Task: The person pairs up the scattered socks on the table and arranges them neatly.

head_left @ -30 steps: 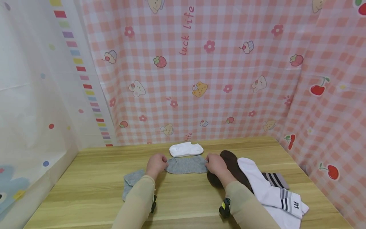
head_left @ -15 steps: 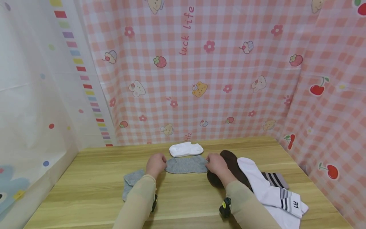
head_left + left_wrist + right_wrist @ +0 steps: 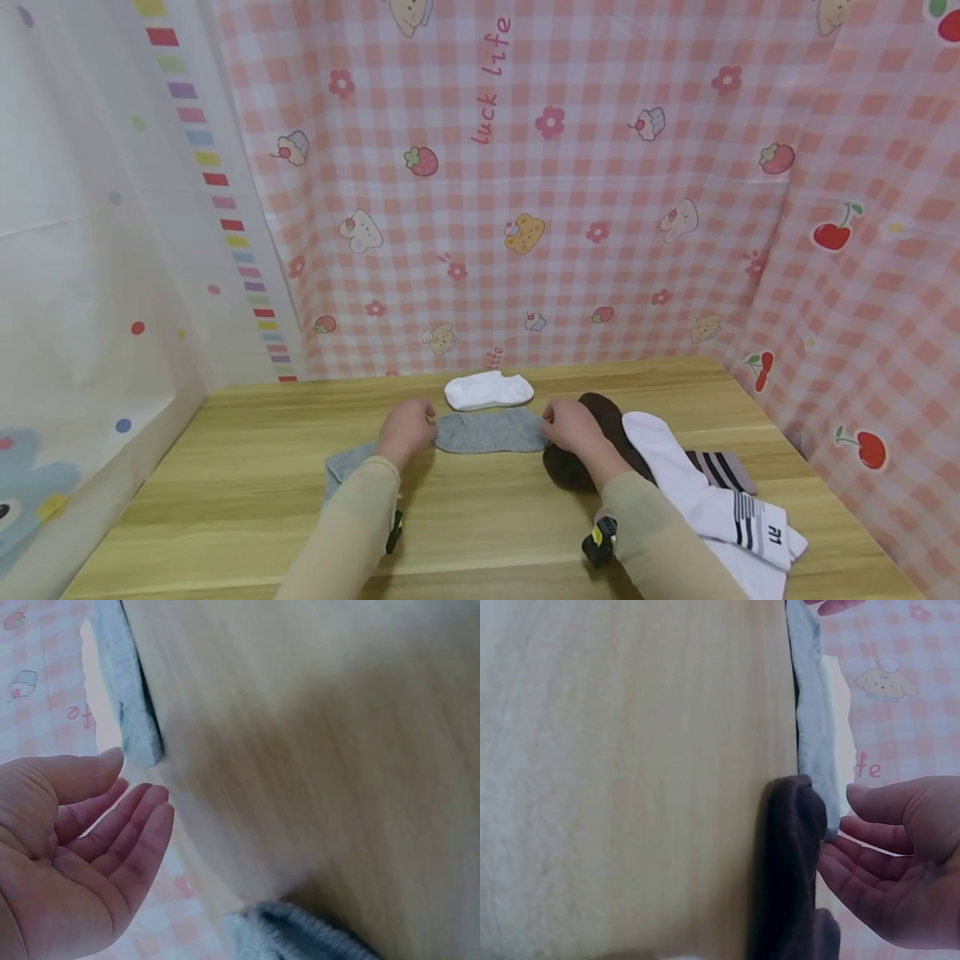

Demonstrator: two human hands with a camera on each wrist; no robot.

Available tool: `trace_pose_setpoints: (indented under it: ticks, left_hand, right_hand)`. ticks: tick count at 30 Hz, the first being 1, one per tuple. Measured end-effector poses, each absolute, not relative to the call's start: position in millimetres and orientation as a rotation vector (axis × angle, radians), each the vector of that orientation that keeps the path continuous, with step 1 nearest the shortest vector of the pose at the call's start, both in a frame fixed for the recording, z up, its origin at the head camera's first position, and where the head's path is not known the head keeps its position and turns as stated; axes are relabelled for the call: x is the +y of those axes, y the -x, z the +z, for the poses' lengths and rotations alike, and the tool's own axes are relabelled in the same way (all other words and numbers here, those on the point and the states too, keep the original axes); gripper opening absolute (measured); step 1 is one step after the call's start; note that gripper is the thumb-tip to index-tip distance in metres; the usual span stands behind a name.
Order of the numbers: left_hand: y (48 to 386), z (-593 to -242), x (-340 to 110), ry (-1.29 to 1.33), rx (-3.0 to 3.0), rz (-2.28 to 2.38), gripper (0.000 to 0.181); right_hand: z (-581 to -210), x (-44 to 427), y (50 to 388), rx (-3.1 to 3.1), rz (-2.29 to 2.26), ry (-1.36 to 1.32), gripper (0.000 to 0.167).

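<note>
A grey sock [image 3: 491,431] lies flat and sideways on the table, just in front of a short white sock [image 3: 489,392]. My left hand [image 3: 407,429] is beside its left end; in the left wrist view that hand [image 3: 90,855] has loosely bent fingers, thumb apart, and holds nothing. At the other end is my right hand [image 3: 576,432]. The right wrist view shows this hand [image 3: 900,859] with its fingertips at the end of the grey sock [image 3: 814,712], thumb apart, not pinching it.
Brown socks [image 3: 570,468] lie under and beside my right hand, next to a white striped sock [image 3: 667,458] and a grey cuff with black stripes [image 3: 723,472]. Another grey sock [image 3: 347,464] is partly behind my left sleeve. Patterned cloth [image 3: 480,275] hangs behind the table.
My left hand has shifted slightly left, and its forearm now covers more of the grey sock at the left. My right forearm has moved a little to the right. The middle grey sock has barely moved.
</note>
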State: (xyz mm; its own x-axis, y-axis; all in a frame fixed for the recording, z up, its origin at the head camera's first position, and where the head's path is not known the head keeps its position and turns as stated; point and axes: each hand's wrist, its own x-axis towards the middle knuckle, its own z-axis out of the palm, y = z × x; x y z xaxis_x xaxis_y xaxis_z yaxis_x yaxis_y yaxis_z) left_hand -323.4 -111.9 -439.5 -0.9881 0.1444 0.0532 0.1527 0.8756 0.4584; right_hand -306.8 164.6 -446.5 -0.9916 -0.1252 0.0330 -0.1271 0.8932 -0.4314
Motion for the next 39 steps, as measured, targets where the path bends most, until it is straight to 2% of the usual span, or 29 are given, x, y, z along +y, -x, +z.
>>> trace_pose_setpoints:
  ticks: [10,39]
  left_hand:
    - [313.3,-425.1,-109.5,0.279,-3.053,-0.726,0.033]
    - [287.4,-413.9,-133.6,0.479,-2.799,-0.618,0.042]
  right_hand:
    - [-434.1,154.0,298.5,-3.015,0.662,-0.249,0.027]
    - [-436.6,129.9,276.5,-2.645,0.753,-0.463,0.033]
